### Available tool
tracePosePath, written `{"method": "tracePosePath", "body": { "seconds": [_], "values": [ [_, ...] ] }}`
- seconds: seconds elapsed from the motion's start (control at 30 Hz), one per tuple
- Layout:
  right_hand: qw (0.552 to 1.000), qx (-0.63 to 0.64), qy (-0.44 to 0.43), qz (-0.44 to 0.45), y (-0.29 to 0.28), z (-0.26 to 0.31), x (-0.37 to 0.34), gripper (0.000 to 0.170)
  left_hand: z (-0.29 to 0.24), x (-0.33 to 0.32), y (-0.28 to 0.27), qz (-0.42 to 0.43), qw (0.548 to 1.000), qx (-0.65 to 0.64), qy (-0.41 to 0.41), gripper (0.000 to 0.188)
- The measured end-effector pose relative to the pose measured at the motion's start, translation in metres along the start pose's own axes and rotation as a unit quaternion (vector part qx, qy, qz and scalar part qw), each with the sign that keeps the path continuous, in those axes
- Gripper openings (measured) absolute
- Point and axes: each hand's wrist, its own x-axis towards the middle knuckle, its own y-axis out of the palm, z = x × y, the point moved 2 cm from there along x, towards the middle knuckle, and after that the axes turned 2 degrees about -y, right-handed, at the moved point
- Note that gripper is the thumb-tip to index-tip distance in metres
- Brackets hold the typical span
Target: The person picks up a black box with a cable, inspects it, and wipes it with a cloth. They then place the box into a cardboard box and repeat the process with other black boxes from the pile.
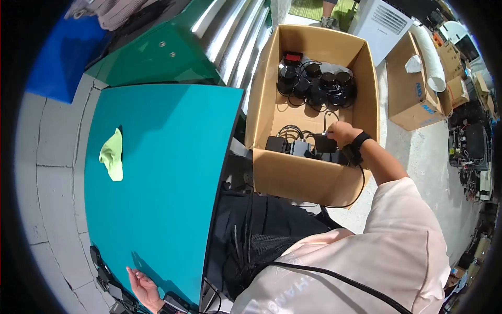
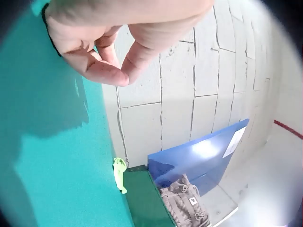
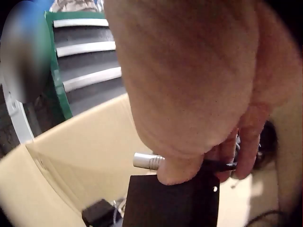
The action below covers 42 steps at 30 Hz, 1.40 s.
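Note:
My right hand (image 1: 342, 134) (image 3: 189, 94) is inside the cardboard box (image 1: 308, 180), at its near side. It grips a black cable end with a silver connector (image 3: 148, 161), which sticks out beside the thumb. Directly below the thumb is a black adapter (image 1: 325, 143) (image 3: 170, 203); whether the fingers also hold it is hidden. More adapters (image 1: 276, 144) and looped cables stand along the near wall of the box. My left hand (image 1: 145, 290) (image 2: 118, 33) hangs over the near left edge of the teal table (image 1: 157, 209), its fingers loosely curled around nothing.
Round black devices (image 1: 318, 94) with cables fill the far part of the box. A light green cloth (image 1: 112, 155) lies on the table. Behind the table stands a green drawer cabinet (image 1: 157, 57). Another cardboard box (image 1: 410, 99) is to the right, and a cable runs from my right wrist.

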Motion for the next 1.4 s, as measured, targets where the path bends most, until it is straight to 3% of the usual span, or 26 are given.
{"method": "tracePosePath", "body": {
  "seconds": [0.07,0.13,0.2,0.27,0.5,0.67,0.73,0.8,0.87,0.9,1.0,1.07,1.1,1.13,1.17,1.2,1.23,1.27,1.33,1.4],
  "values": [
    [0.998,-0.033,-0.022,0.048,0.022,-0.011,0.011,0.026,0.003,0.001,0.003,-0.029,0.999,0.028,0.018,0.014],
    [0.997,-0.014,-0.034,0.073,0.036,-0.015,0.014,0.027,0.002,0.004,0.003,-0.124,0.989,0.064,0.039,0.013],
    [0.995,0.008,-0.043,0.093,0.047,-0.016,0.018,0.027,0.001,0.005,0.009,-0.136,0.982,0.132,0.017,0.017],
    [0.992,0.015,-0.060,0.109,0.053,-0.018,0.021,0.027,-0.003,0.008,0.005,-0.126,0.969,0.203,0.058,0.018],
    [0.988,0.074,-0.066,0.120,0.098,-0.047,0.034,0.030,-0.001,0.003,0.021,-0.211,0.959,0.183,0.054,0.018],
    [0.992,0.003,-0.110,0.057,0.094,-0.040,0.042,0.037,-0.001,0.005,0.020,-0.187,0.966,0.173,0.051,0.017],
    [0.985,0.048,-0.023,0.162,0.083,-0.030,0.041,0.047,-0.004,0.010,0.010,-0.191,0.971,0.139,0.039,0.017],
    [0.988,0.029,-0.031,0.146,0.097,-0.043,0.051,0.054,-0.008,0.011,0.002,-0.122,0.982,0.142,-0.006,0.017],
    [0.988,0.038,-0.021,0.151,0.097,-0.048,0.056,0.053,-0.007,0.005,0.005,-0.116,0.986,0.120,0.000,0.017],
    [0.992,0.012,-0.048,0.113,0.092,-0.044,0.052,0.041,-0.002,0.004,0.011,-0.107,0.989,0.098,0.002,0.017],
    [0.993,-0.016,-0.080,0.086,0.077,-0.042,0.045,0.032,-0.001,0.007,0.003,-0.124,0.991,0.043,0.017,0.014],
    [0.996,-0.040,-0.040,0.069,0.028,-0.014,0.016,0.030,0.003,0.006,-0.001,-0.041,0.999,0.011,0.008,0.011],
    [0.995,-0.077,-0.059,-0.011,0.037,-0.038,0.028,0.032,0.007,0.004,0.000,-0.061,0.998,-0.029,0.003,0.009],
    [0.991,-0.081,-0.085,-0.063,-0.003,-0.012,0.011,0.034,0.010,0.002,-0.004,-0.020,1.000,-0.017,0.003,0.009],
    [0.985,-0.073,-0.090,-0.130,-0.040,0.019,-0.004,0.035,0.013,0.000,-0.012,0.049,0.995,-0.085,-0.019,0.007],
    [0.974,-0.067,-0.119,-0.180,-0.066,0.041,-0.007,0.035,0.013,-0.008,0.002,-0.081,0.993,-0.085,0.021,0.004],
    [0.960,-0.064,-0.148,-0.230,-0.091,0.063,-0.010,0.036,0.016,-0.004,-0.015,0.014,0.991,-0.129,0.026,0.004],
    [0.942,-0.063,-0.175,-0.279,-0.117,0.084,-0.012,0.037,0.015,-0.010,-0.008,-0.052,0.982,-0.180,0.019,0.008],
    [0.883,-0.020,-0.296,-0.365,-0.164,0.168,-0.046,0.033,0.021,-0.003,-0.020,-0.092,0.974,-0.197,0.061,0.018],
    [0.836,0.045,-0.377,-0.397,-0.202,0.246,-0.077,0.032,0.018,-0.010,-0.015,-0.109,0.969,-0.209,0.069,0.015]
  ]
}}
